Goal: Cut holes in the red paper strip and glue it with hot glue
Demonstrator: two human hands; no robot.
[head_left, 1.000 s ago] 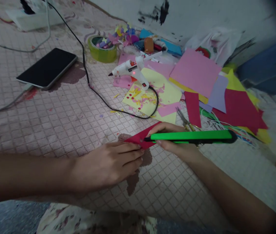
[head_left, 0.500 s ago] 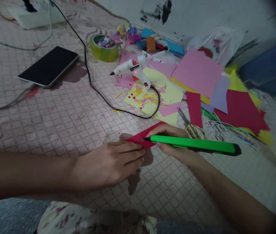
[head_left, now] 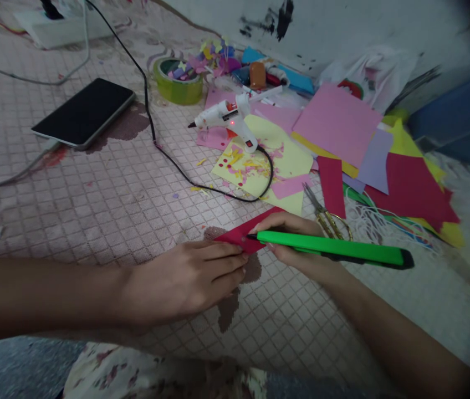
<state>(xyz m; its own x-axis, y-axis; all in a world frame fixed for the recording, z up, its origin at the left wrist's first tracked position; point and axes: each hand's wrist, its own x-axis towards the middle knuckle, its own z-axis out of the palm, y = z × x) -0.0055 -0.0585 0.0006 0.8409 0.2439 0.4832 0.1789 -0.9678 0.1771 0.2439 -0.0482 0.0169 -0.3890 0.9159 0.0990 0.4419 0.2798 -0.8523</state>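
Note:
A small red paper piece [head_left: 239,235] lies on the patterned cloth at the centre. My left hand [head_left: 189,277] rests flat on its lower left part, fingers stretched out and holding nothing. From the right, my right hand [head_left: 291,230] grips a long green pen [head_left: 330,245] with a black tip and a black end. The pen's tip touches or hovers just over the red paper; I cannot tell which. Fingertips of my right hand are at the paper's right side. Gold-handled scissors [head_left: 330,219] lie just beyond my right hand.
Behind the hands, a white glue gun [head_left: 229,117] with a black cord lies on pale yellow paper [head_left: 291,152] with scraps. Farther back is a green tape roll [head_left: 179,88]. A phone [head_left: 87,113] lies at the left; coloured sheets [head_left: 338,122] and white string [head_left: 370,221] are at the right.
The green pen has tilted slightly, its black end a little lower and farther right. Both hands and the red paper stay nearly where they were.

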